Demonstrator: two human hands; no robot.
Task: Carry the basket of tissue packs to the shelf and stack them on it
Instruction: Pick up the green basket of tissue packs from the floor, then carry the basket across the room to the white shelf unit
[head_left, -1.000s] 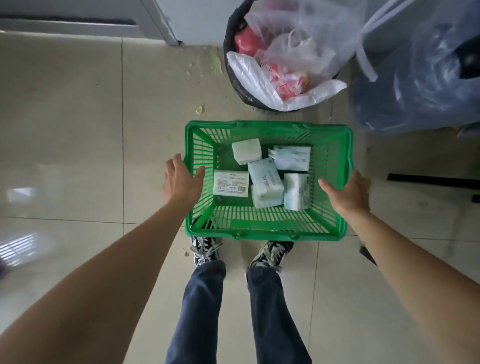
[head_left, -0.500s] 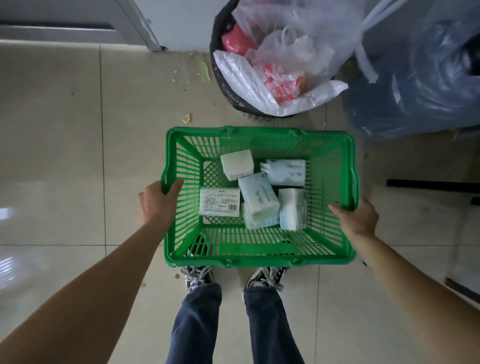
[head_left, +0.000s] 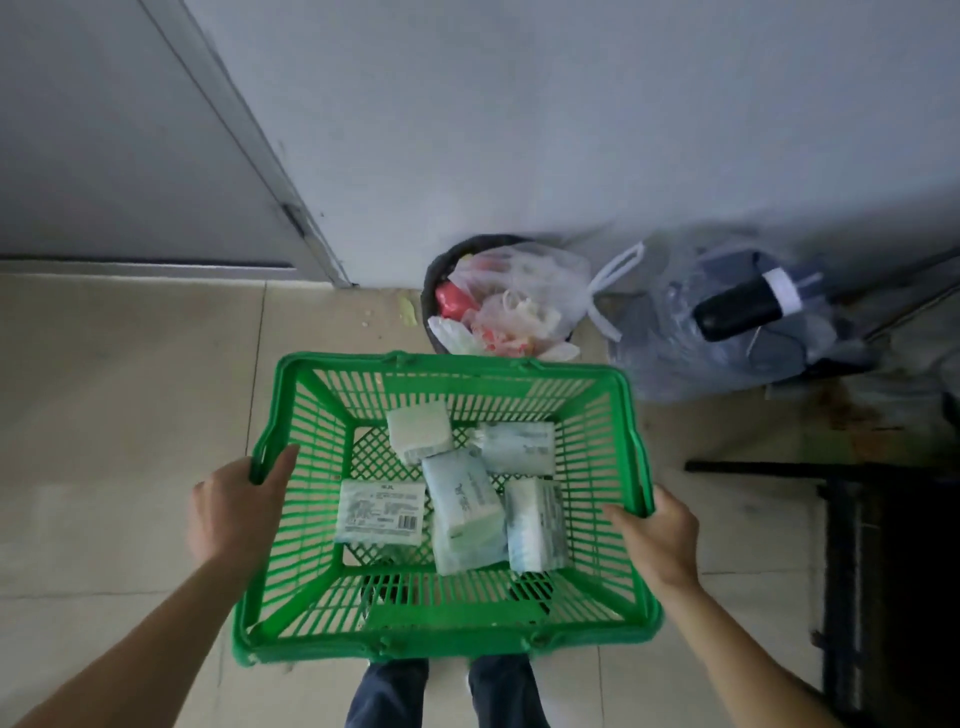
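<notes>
A green slatted plastic basket (head_left: 447, 636) hangs in the air in front of me, above my legs. My left hand (head_left: 228, 506) grips its left rim and my right hand (head_left: 657, 535) grips its right rim. Several white and pale blue tissue packs (head_left: 465, 506) lie loose on the basket's floor, one with a barcode label (head_left: 379, 506) at the left. No shelf shelving surface shows clearly in this view.
A black bin (head_left: 498, 306) stuffed with plastic bags stands against the grey wall just past the basket. A clear bag (head_left: 727, 322) of dark items lies to its right. A dark metal frame (head_left: 841, 571) stands at the right. A door (head_left: 130, 130) is at left.
Both hands closed on the basket's side rims and raised it off the tiled floor toward me. My view tilted up, bringing the wall and door into sight.
</notes>
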